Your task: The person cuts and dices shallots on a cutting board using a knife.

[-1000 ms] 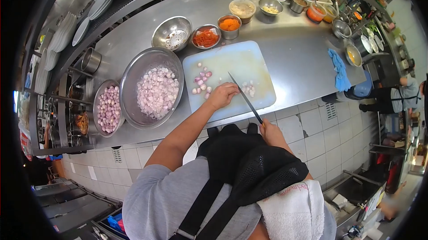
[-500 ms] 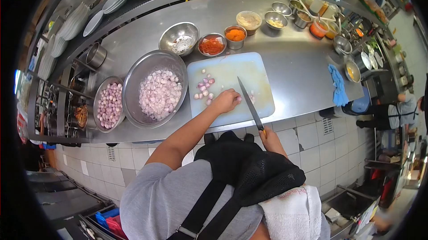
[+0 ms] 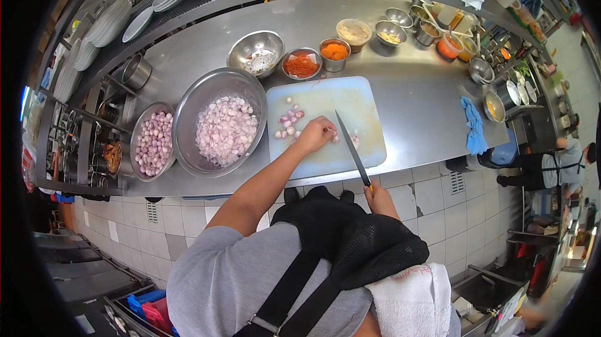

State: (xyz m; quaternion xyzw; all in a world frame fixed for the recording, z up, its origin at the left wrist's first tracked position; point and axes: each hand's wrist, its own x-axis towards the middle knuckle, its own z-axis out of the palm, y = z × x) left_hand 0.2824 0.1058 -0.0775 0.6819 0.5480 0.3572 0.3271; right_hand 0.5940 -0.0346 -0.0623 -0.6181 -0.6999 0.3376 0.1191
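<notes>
My right hand (image 3: 380,200) is wrapped round the yellow handle of a kitchen knife (image 3: 353,150). The long blade points away from me over the right half of a white cutting board (image 3: 363,96). Left of the blade, my left hand (image 3: 317,135) is above the board with its fingertips pinched together; what they hold, if anything, is too small to make out. Close to those fingertips lies a pinkish shallot piece (image 3: 335,139). Several peeled shallots (image 3: 289,122) rest on the board's left side, and small pale bits (image 3: 355,139) lie right of the blade.
To the left stand a large steel bowl (image 3: 258,140) of cut shallots and a bowl of whole shallots (image 3: 154,140). Behind the board are bowls of orange shreds (image 3: 300,65) and orange food (image 3: 334,52). A blue cloth (image 3: 474,125) hangs at right; a co-worker (image 3: 560,165) stands beyond.
My left hand has lifted slightly away from the shallot piece near the blade. The knife stays in my right hand, almost in the same place. The view has shifted a little.
</notes>
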